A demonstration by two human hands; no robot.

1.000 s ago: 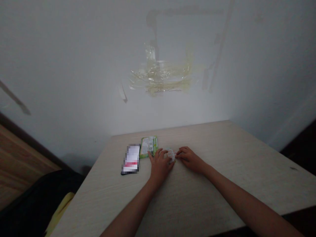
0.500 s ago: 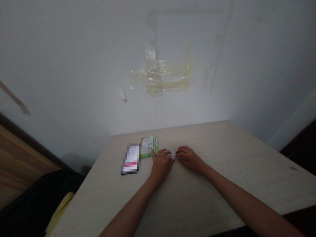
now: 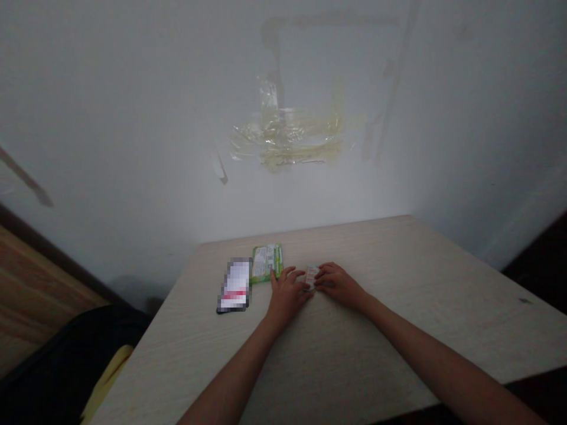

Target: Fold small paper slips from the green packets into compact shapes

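Note:
A small flat piece with reddish and green print [image 3: 311, 276], which looks like a card or packet, is between my two hands, close to the table top. My left hand [image 3: 287, 298] has its fingertips and thumb at the piece's left edge, while its outer fingers are spread beside a green-and-white printed packet [image 3: 267, 262]. With its fingers bent, my right hand [image 3: 340, 286] grips the right edge and covers part of the print. The fingertips are too small to show the exact hold.
A phone-like slab [image 3: 234, 286] with a blurred-out face lies left of the green packet. The pale wooden table [image 3: 398, 254] meets a white wall [image 3: 168, 118] bearing peeling clear tape [image 3: 287, 139]. Dark and yellow cloth [image 3: 110, 372] is at the lower left.
The small piece looked whitish and crumpled before; now a flatter face with reddish and green print shows. My left fingers have shifted slightly; the right hand is almost where it was.

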